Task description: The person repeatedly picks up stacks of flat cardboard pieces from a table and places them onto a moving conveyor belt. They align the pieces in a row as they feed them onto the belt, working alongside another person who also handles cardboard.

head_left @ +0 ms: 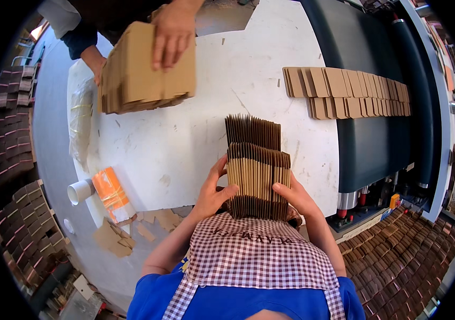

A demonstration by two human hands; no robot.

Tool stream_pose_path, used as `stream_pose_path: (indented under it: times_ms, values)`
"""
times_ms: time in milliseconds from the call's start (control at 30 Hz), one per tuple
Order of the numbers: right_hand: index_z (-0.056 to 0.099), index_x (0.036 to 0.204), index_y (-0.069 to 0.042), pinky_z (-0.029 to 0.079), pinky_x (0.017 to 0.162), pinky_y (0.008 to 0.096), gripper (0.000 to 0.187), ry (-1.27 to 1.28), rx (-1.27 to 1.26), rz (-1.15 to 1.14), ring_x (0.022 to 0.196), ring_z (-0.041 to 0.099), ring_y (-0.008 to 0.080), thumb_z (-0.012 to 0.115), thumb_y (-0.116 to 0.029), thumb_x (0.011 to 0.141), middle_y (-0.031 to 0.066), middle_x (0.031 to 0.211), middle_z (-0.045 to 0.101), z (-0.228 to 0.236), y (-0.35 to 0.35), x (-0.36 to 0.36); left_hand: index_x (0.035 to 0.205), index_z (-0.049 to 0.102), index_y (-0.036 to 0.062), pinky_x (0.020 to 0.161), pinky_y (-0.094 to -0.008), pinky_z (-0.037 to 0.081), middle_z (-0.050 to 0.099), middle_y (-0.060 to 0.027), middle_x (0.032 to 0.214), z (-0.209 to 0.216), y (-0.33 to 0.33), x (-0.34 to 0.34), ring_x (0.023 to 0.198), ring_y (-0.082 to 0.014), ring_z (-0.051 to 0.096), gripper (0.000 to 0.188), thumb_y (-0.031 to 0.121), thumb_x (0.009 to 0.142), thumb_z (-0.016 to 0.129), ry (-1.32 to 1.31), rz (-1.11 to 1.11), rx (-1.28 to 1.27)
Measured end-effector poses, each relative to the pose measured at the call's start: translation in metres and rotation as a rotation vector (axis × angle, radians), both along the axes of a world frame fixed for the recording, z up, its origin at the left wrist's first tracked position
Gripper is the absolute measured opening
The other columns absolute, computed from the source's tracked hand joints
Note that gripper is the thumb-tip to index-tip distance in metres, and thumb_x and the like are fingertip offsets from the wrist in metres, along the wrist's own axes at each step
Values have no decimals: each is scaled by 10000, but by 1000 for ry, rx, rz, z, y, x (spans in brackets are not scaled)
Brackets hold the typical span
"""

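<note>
A stack of flat brown cardboard pieces (257, 178), standing on edge, is held against the front of my checked apron. Its pieces form two stepped rows, the farther row (251, 130) reaching over the white tabletop. My left hand (214, 189) grips the stack's left side, thumb on the near face. My right hand (298, 196) presses the right side, its thumb also on the face. The fingers behind the stack are partly hidden.
Across the white table (201, 128) another person's hands (174, 42) hold a larger cardboard stack (147, 74). Overlapping cardboard pieces (350, 90) lie partly on the dark conveyor belt (371, 154) at right. An orange-wrapped bundle (113, 192), a white roll (81, 192) and cardboard scraps (114, 237) lie left.
</note>
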State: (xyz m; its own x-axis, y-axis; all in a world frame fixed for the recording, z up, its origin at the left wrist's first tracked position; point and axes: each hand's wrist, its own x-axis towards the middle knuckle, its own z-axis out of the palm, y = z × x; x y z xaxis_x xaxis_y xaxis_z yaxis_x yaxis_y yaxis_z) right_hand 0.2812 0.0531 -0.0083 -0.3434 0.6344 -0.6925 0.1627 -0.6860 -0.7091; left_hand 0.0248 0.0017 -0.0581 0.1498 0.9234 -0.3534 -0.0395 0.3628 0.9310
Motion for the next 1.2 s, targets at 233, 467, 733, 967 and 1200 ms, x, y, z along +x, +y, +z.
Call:
stream_pose_path:
  times_ms: [233, 467, 733, 967, 1200]
  values:
    - [252, 1495, 0, 335, 1101, 389, 858, -92, 57, 2, 1318, 430, 272, 663, -433, 878, 196, 1423, 450, -11, -8, 14, 1495, 316, 38, 855, -357, 543, 392, -149, 1457, 11, 7, -3, 1196, -260, 501, 752, 305, 901, 693, -19, 69, -15]
    - [262, 1489, 6, 344, 1096, 409, 883, -98, 42, 15, 1315, 437, 303, 670, -461, 860, 211, 1420, 453, -7, -5, 9, 1482, 307, -6, 904, -370, 523, 405, -164, 1447, 26, 13, -3, 1223, -264, 488, 743, 284, 908, 678, -25, 64, -79]
    - [263, 1487, 14, 347, 1094, 399, 850, -86, 26, 1, 1312, 439, 283, 671, -413, 876, 204, 1416, 457, -6, -5, 9, 1466, 358, 12, 909, -379, 516, 438, -154, 1425, 23, 13, -1, 1176, -268, 517, 724, 260, 883, 709, -46, 105, -79]
    - [277, 1479, 13, 347, 1096, 400, 852, -71, 23, -7, 1313, 437, 280, 675, -432, 871, 206, 1416, 454, -1, -3, 8, 1474, 341, 18, 912, -385, 518, 425, -158, 1438, 21, 12, -3, 1190, -272, 517, 732, 302, 899, 694, -11, 78, -70]
    - [291, 1469, 17, 346, 1097, 404, 851, -71, 17, 0, 1316, 435, 286, 676, -444, 866, 213, 1413, 455, -2, -3, 8, 1475, 337, 20, 906, -383, 523, 422, -161, 1436, 21, 12, -3, 1186, -276, 523, 717, 305, 910, 675, 9, 67, -68]
